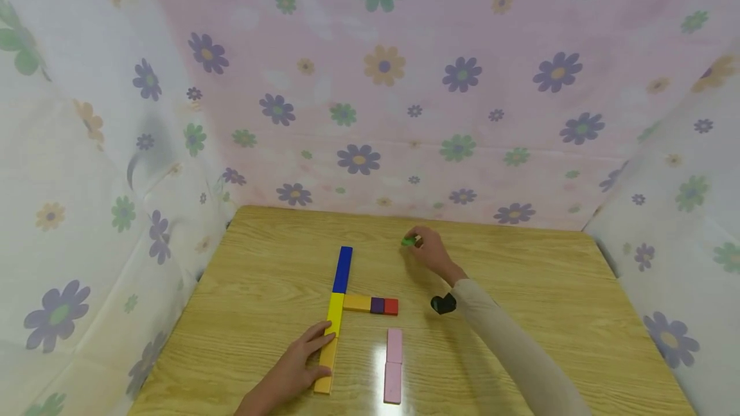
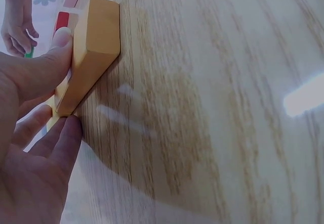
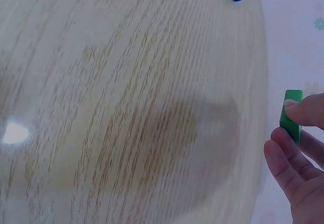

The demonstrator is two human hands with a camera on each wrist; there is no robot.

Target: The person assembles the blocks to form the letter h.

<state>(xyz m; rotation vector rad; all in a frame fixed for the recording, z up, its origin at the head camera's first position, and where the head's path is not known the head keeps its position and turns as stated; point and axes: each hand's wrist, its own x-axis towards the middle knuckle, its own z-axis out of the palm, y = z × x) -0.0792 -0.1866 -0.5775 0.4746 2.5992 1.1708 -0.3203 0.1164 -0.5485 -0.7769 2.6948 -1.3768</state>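
Blocks lie in a long row on the table: a blue block [image 1: 343,269] farthest off, a yellow block [image 1: 335,307] in the middle and an orange block [image 1: 326,364] nearest. My left hand [image 1: 295,364] holds the orange block, thumb on one side and fingers by the yellow joint. A second orange block [image 1: 356,303], a purple block [image 1: 378,305] and a red block [image 1: 391,307] branch right from the row. Toward the back of the table, my right hand [image 1: 430,249] pinches a small green block [image 3: 291,115] between thumb and fingers, held above the wood.
Two pink blocks [image 1: 394,364] lie end to end right of the row, near a bright reflection. A small black object [image 1: 443,303] shows beside the right sleeve. Flowered cloth [image 1: 405,114] hangs behind the table [image 1: 520,275] and along both sides.
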